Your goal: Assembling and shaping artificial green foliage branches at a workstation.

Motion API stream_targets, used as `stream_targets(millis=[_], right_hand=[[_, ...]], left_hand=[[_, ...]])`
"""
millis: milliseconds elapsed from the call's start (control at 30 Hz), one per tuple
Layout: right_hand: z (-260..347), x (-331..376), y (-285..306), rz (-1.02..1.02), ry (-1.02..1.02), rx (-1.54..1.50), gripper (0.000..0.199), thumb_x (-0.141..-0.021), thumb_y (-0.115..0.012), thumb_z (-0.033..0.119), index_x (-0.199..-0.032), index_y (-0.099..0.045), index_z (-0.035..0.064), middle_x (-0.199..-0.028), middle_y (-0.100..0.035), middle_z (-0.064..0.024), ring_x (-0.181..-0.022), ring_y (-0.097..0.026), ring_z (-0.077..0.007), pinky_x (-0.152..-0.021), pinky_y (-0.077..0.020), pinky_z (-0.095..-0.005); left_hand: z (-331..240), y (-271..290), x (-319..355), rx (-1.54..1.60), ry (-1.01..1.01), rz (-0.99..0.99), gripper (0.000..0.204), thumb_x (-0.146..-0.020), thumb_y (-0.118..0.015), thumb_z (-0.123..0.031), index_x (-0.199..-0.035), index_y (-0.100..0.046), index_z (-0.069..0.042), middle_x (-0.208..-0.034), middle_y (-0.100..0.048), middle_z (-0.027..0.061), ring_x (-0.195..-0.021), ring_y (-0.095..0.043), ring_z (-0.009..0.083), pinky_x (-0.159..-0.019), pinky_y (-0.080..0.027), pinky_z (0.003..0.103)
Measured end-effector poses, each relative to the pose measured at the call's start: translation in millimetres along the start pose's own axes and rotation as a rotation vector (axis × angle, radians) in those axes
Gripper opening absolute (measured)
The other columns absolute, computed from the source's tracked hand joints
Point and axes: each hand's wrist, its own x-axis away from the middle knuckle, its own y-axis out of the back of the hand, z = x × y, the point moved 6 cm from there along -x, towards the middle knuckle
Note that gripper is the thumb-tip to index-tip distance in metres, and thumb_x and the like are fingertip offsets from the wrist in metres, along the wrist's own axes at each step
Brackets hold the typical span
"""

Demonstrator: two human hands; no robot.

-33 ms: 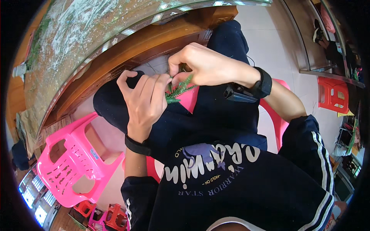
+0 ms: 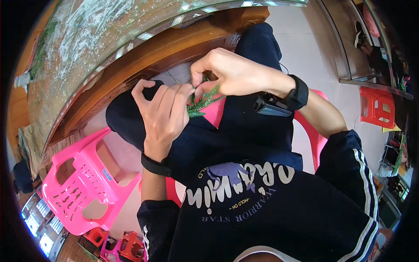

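Above my lap, both hands meet at a green artificial pine sprig [image 2: 202, 105] with short needle-like leaves. My left hand [image 2: 163, 111] pinches its stem between thumb and forefinger, the other fingers loosely curled. My right hand [image 2: 229, 74] is closed in a pinch at the same spot, its fingertips touching those of the left. More green needles show inside the curl of my right fingers. Exactly what sits between the fingertips is too small to make out. Below the sprig, the pink stool seat [image 2: 214, 117] shows between my dark-trousered legs.
A glass-topped wooden table [image 2: 109, 32] with white powdery bits stands in front of me. To the left is a pink plastic chair [image 2: 83, 183]; several small stools [image 2: 131, 245] stand behind it. A red stool [image 2: 377, 107] is at the far right.
Almost nothing differs. My right hand and wrist have shifted very slightly, and the sprig's tip is tilted a touch differently.
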Motion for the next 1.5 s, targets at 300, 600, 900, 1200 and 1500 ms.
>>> stream_targets(millis=[300, 600, 900, 1200, 1500], right_hand=[[-2.8, 3.1, -8.0, 0.149, -0.146, -0.475, 0.013, -0.084, -0.059, 0.01, -0.082, -0.062, -0.0028, -0.062, -0.053, -0.0002, -0.057, -0.046, -0.0062, -0.05, -0.0359, -0.0245], [-8.8, 3.4, -19.1, -0.011, -0.244, -0.846, 0.016, -0.086, -0.058, 0.013, -0.089, -0.064, -0.0011, -0.071, -0.058, 0.0002, -0.061, -0.05, -0.0044, -0.053, -0.0402, -0.0199], [12.5, 4.8, 5.4, -0.213, -0.069, -0.079, 0.009, -0.079, -0.059, 0.002, -0.084, -0.061, -0.0038, -0.075, -0.06, -0.0078, -0.068, -0.058, -0.0151, -0.058, -0.0452, -0.0263], [24.5, 12.5, -3.9, -0.519, 0.167, 0.265, 0.014, -0.074, -0.06, -0.001, -0.087, -0.058, -0.0056, -0.076, -0.055, -0.0131, -0.07, -0.056, -0.0281, -0.062, -0.045, -0.0314], [-10.8, 3.0, -11.5, -0.267, -0.183, -0.474, 0.013, -0.083, -0.058, 0.007, -0.089, -0.06, -0.0041, -0.083, -0.062, -0.0071, -0.077, -0.058, -0.0146, -0.071, -0.0449, -0.0246]], left_hand=[[3.8, 13.9, 0.2, 0.06, -0.044, -0.102, 0.016, -0.066, -0.063, 0.0, -0.081, -0.059, -0.007, -0.07, -0.058, 0.0001, -0.059, -0.053, 0.012, -0.078, -0.036, 0.039], [2.6, 21.0, 0.4, -0.001, -0.025, -0.185, 0.017, -0.067, -0.067, -0.003, -0.082, -0.06, -0.007, -0.069, -0.057, 0.0, -0.059, -0.053, 0.0123, -0.076, -0.036, 0.038], [9.1, 8.5, 3.2, -0.027, 0.057, -0.134, 0.016, -0.069, -0.068, -0.007, -0.082, -0.06, -0.008, -0.067, -0.055, -0.0011, -0.058, -0.05, 0.0116, -0.077, -0.034, 0.037], [7.0, 4.5, 1.3, -0.043, 0.09, -0.113, 0.012, -0.071, -0.066, -0.006, -0.081, -0.059, -0.008, -0.065, -0.053, -0.0013, -0.058, -0.05, 0.0117, -0.078, -0.033, 0.036], [14.2, 8.7, -2.1, 0.086, 0.148, -0.121, 0.013, -0.07, -0.064, 0.001, -0.079, -0.059, -0.006, -0.069, -0.058, 0.0005, -0.058, -0.051, 0.0142, -0.079, -0.035, 0.036]])
